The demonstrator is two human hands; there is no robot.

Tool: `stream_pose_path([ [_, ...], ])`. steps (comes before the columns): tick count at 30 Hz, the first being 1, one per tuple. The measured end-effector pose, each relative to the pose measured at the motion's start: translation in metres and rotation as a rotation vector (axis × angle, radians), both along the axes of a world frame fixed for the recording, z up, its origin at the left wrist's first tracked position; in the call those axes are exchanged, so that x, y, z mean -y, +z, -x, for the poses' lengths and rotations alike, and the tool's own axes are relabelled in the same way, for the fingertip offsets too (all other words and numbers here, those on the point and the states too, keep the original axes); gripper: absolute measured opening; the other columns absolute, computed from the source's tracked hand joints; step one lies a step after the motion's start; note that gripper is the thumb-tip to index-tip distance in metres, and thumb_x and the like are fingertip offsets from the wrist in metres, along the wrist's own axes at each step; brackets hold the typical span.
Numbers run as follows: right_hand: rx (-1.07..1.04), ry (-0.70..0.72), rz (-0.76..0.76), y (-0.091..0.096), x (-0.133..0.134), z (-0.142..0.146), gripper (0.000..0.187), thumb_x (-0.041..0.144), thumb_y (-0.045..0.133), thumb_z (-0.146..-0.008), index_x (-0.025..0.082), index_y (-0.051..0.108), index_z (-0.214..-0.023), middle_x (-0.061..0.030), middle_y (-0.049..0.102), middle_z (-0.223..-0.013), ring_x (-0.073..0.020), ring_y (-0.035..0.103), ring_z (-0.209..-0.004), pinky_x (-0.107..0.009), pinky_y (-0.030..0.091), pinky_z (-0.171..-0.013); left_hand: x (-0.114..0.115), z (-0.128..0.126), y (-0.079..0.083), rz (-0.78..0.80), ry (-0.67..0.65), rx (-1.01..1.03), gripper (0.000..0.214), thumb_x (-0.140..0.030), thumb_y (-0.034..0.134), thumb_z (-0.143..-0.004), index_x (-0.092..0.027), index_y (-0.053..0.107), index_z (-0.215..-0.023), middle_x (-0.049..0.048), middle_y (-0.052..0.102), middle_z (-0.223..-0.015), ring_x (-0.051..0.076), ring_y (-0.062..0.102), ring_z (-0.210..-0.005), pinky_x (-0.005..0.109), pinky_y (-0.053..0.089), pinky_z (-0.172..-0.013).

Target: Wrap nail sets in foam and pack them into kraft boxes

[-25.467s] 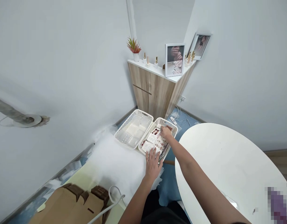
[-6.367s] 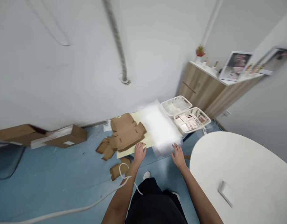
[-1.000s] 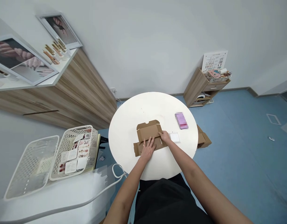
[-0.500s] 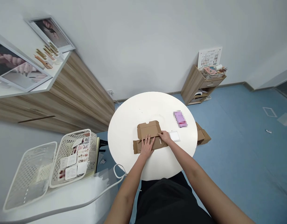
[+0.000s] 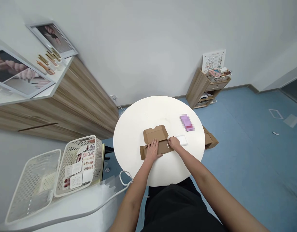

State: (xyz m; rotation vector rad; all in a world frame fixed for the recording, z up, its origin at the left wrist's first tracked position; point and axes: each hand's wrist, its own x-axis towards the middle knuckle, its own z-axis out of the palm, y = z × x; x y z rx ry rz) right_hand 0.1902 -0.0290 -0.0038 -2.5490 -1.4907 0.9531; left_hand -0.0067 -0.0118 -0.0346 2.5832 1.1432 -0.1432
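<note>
On the round white table [image 5: 138, 112], right in front of us, the flat cardboard box [image 5: 155, 133] lies with its long axis running left to right. Our left hand [image 5: 152, 149] presses on its middle, fingers spread. Our right hand [image 5: 174, 142] sits on its right end, and we honestly can't tell the grip. A small white card [image 5: 182, 140] lies just beside that hand.
</note>
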Motion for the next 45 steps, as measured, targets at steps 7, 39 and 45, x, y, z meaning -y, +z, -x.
stream_pose_path([
  [7, 0.016, 0.028, -0.002, -0.004, 0.0, 0.016, 0.019, 0.018, 0.053, -0.088, 0.018, 0.072, -0.089, -0.011, 0.073, -0.096, -0.021, 0.067, -0.091, -0.027, 0.044, -0.072, -0.002, 0.005, -0.003, 0.008, 0.026, 0.038, 0.1, -0.051, 0.073, -0.073, -0.02, 0.02, -0.152, 0.019, 0.022, -0.159, 0.033, 0.022, -0.146, 0.052, 0.024, -0.116],
  [39, 0.142, -0.096, -0.108, 0.009, 0.053, 0.004, 0.021, 0.028, 0.043, -0.096, 0.017, 0.059, -0.104, -0.0119, 0.063, -0.111, -0.0215, 0.06, -0.102, -0.028, 0.042, -0.073, -0.001, 0.002, -0.003, 0.031, 0.062, 0.045, 0.097, -0.052, 0.073, -0.074, -0.02, 0.025, -0.151, 0.0177, 0.024, -0.158, 0.034, 0.022, -0.146, 0.05, 0.021, -0.118],
  [45, 0.119, -0.061, 0.055, 0.012, 0.057, -0.01, 0.016, 0.026, 0.044, -0.094, 0.017, 0.054, -0.103, -0.0091, 0.064, -0.104, -0.0209, 0.061, -0.099, -0.028, 0.039, -0.069, -0.002, 0.0, -0.002, 0.042, 0.082, 0.006, 0.099, -0.052, 0.076, -0.071, -0.02, 0.026, -0.151, 0.016, 0.022, -0.159, 0.032, 0.021, -0.147, 0.048, 0.02, -0.119],
])
